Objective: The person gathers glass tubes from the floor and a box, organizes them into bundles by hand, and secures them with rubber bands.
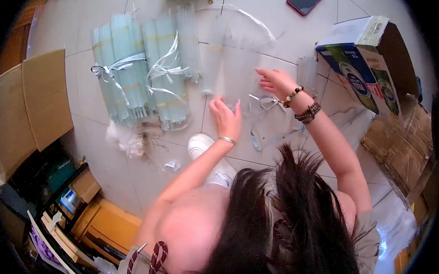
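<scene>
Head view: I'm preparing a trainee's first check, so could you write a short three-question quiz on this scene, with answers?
1. True or false: the left hand has a silver-coloured bracelet at its wrist.

2. Which hand is nearer the phone?
A) the left hand
B) the right hand

3. Fill in the missing word: the pale green bundles are tied with white ____.

Key
1. True.
2. B.
3. Ribbon.
</scene>
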